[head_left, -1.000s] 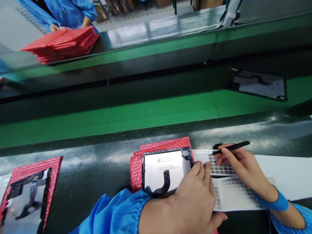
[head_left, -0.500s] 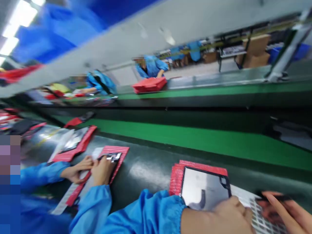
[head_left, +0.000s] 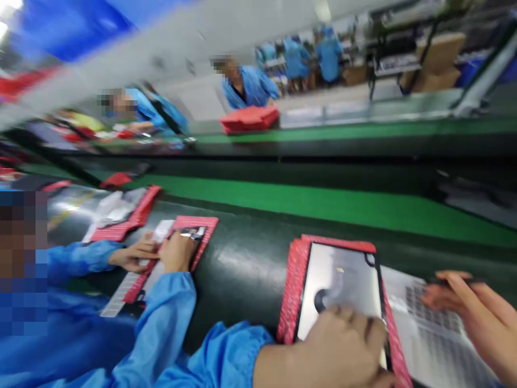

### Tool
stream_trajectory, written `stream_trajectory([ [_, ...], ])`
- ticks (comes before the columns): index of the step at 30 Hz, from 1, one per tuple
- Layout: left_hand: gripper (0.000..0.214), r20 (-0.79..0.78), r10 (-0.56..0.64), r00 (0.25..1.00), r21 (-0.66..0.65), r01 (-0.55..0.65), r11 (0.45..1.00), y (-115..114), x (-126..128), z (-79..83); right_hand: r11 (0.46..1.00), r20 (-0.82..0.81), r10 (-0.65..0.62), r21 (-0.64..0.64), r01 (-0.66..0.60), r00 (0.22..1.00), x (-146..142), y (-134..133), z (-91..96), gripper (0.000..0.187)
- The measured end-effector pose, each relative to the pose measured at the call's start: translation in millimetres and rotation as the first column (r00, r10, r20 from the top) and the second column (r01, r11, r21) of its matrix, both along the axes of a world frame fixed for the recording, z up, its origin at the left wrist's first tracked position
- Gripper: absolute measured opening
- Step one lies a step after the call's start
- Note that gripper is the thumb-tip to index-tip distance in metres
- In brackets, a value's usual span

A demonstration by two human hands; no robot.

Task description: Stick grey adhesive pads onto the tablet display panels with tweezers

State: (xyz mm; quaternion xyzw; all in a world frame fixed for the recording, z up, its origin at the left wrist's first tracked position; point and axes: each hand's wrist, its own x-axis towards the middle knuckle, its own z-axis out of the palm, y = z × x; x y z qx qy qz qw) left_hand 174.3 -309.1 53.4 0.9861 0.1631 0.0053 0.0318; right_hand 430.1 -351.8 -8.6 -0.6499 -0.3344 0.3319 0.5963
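Note:
A flat silver panel [head_left: 341, 285] with a black frame lies on a stack of red bubble-wrap sleeves [head_left: 294, 285] on the dark bench. My left hand [head_left: 343, 350] rests on the panel's near edge, fingers curled down onto it. My right hand [head_left: 472, 315] hovers over a white sheet of small grey stickers [head_left: 432, 334] to the right, pinching a thin black tool [head_left: 452, 280]. The picture is smeared by motion.
A co-worker in blue sleeves at my left presses both hands [head_left: 161, 253] on another panel on red bubble wrap [head_left: 202, 226]. A green conveyor belt [head_left: 323, 205] runs behind the bench. A red stack [head_left: 250, 118] and more people in blue stand beyond.
The view swung up and left, bringing the co-worker and the far line into sight. My left hand slid back toward the panel's near edge. My right hand stays over the sticker sheet.

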Motion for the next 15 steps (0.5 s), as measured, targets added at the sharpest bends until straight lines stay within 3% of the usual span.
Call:
stream_trajectory([
  [2, 0.050, 0.031, 0.016, 0.999, 0.008, -0.016, 1.000, -3, -6, 12.2, 0.999, -0.183, 0.028, -0.011, -0.030, 0.983, -10, -5, 9.8, 0.042],
  [5, 0.055, 0.011, -0.006, 1.000, -0.033, 0.006, 0.999, 1, -9, 23.1, 0.998, -0.273, 0.064, -0.003, -0.068, 0.960, -30, -3, 25.2, 0.040],
  [9, 0.065, -0.038, 0.005, 0.999, -0.106, -0.009, 0.994, 2, -8, 22.8, 0.992, -0.305, 0.113, -0.012, -0.122, 0.946, -52, 0, 35.1, 0.041],
  [15, 0.068, -0.054, 0.006, 0.999, -0.138, -0.014, 0.990, 1, -7, 18.1, 0.990, -0.343, 0.120, -0.027, -0.137, 0.932, -65, -4, 33.3, 0.037],
])
